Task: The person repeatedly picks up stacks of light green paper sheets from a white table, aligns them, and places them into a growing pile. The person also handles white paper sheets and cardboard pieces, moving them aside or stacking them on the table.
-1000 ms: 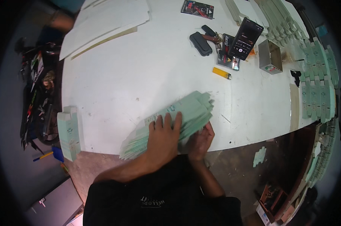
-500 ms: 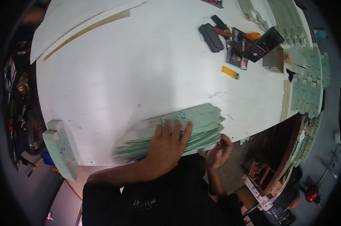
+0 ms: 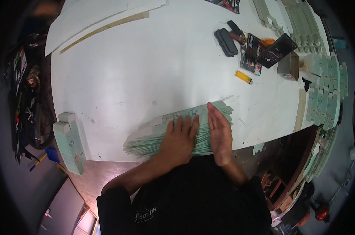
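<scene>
1. The desk (image 3: 138, 66) is large and white, with small marks and scratches; it fills most of the view and its near edge curves in front of the person.
2. Long white boards (image 3: 95, 17) lie at the far left corner of the desk, one with a brownish edge strip.
3. Rows of pale green flat cartons (image 3: 326, 94) lie along the right edge of the desk, overlapping each other.
4. The stack of pale green flat cartons (image 3: 146, 137) lies at the near edge of the desk, fanned out to the left like a spread deck; the pieces are thin, long and light green, with small dark print on the top one.
5. The left hand (image 3: 179, 143) lies flat on top of the stack, fingers stretched out and close together, pressing down, not closed around anything.
6. The right hand (image 3: 220, 131) stands on its side against the right part of the stack, fingers straight, touching the cartons without grasping them.
7. Two upright pale green boxes (image 3: 69, 141) stand at the left near corner, well apart from the stack.
8. A black pouch (image 3: 226, 42), a dark phone (image 3: 277, 50) and a small yellow lighter (image 3: 243, 77) lie at the far right.
</scene>
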Demonstrator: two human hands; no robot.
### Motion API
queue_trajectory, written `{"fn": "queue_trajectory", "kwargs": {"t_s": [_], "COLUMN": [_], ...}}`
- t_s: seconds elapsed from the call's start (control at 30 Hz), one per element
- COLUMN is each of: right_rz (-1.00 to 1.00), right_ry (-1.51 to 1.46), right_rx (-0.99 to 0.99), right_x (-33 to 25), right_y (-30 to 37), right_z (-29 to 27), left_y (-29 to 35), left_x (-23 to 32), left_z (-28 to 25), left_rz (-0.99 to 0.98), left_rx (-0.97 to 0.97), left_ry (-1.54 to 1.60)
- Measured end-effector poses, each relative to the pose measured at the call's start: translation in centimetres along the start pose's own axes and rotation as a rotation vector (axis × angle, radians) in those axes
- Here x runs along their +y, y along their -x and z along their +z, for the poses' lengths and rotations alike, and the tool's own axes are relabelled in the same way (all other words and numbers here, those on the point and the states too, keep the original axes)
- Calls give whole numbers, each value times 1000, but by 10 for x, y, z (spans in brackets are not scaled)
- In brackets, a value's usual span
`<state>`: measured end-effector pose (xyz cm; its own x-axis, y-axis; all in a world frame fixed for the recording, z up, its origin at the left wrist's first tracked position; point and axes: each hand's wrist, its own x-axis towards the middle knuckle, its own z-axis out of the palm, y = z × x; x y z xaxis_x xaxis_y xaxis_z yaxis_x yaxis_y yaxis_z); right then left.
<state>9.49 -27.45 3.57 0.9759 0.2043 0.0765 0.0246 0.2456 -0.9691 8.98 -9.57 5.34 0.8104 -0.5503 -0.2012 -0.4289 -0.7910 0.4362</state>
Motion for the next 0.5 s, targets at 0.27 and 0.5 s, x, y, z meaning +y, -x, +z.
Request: {"fn": "queue_trajectory", "kwargs": {"t_s": [0.27,0.5], "right_rz": [-217,-11], "right_ry": [116,1442], "right_rx": [46,-296], "right_x": [-31,-25], "right_y": [-8,22], "right_z": [-44,-30], "left_y": [-8,-4], "left_x": [-8,18], "left_z": [-10,-2], "left_rz": [-4,76], "left_rx": [-94,1], "left_ry": [42,60]}}
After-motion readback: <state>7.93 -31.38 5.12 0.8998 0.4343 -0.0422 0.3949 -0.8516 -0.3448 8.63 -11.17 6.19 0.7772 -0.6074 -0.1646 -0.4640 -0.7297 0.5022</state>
